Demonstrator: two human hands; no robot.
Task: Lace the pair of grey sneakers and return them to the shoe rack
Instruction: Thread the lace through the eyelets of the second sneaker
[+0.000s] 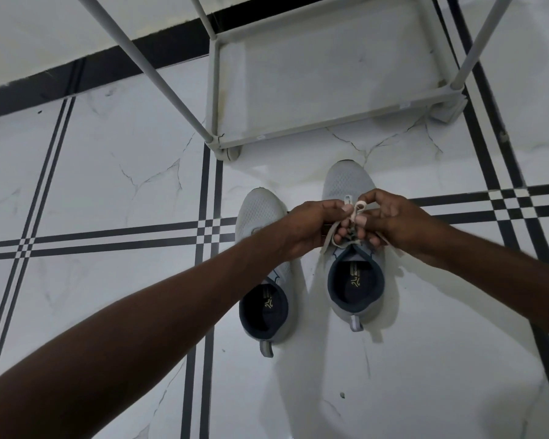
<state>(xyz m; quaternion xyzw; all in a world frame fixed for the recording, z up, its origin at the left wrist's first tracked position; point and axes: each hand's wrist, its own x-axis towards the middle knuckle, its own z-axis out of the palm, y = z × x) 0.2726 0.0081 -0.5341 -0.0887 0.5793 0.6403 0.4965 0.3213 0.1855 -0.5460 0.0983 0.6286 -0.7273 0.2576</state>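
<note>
Both bare forearms reaching forward, converging. Left hand (309, 228) curling inward, thumb and forefinger pinching closed. Right hand (395, 221) mirroring just beside it, fingertips (362, 220) pinching closed, knuckles up. Hands nearly touching at thumbs.

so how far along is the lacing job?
Done: can't confirm; the left hand hides the left sneaker's laces. In hand: both hands, right hand included, pinch a lace loop over the right sneaker. Left: both sneakers sit on the floor; the shoe rack shelf holds none.
</note>
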